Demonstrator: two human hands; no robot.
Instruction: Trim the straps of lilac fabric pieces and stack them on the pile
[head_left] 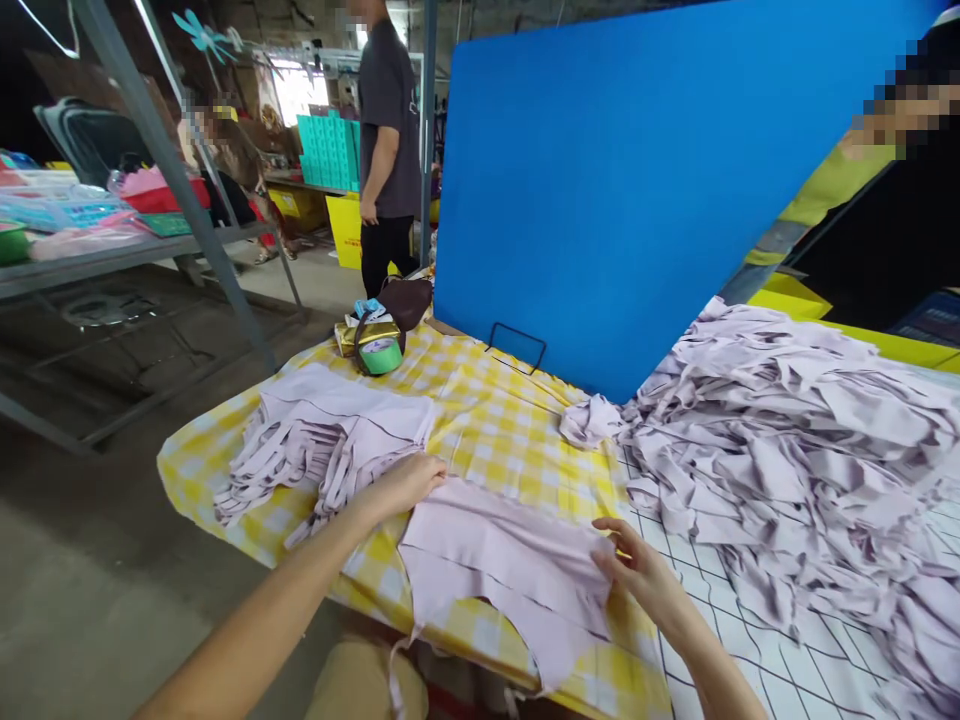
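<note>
In the head view a pale lilac strappy top (502, 550) lies spread on the yellow checked cloth in front of me, its straps hanging toward the near table edge. My left hand (416, 480) is closed at its upper left corner, fingers bent onto the fabric. At the upper right corner, my right hand (637, 565) has the edge between thumb and fingers, the fingers slightly parted. Left of this piece rests a layered stack of similar lilac tops (352, 405), straps dangling toward me.
A large heap of lilac garments (810, 450) covers the right side. Behind stand a blue board (600, 190) and a black wire stand (517, 347). Green tape (381, 356) sits on the yellow checked cloth (480, 390). A person (388, 120) stands beyond; another person's arm (840, 175) is at right.
</note>
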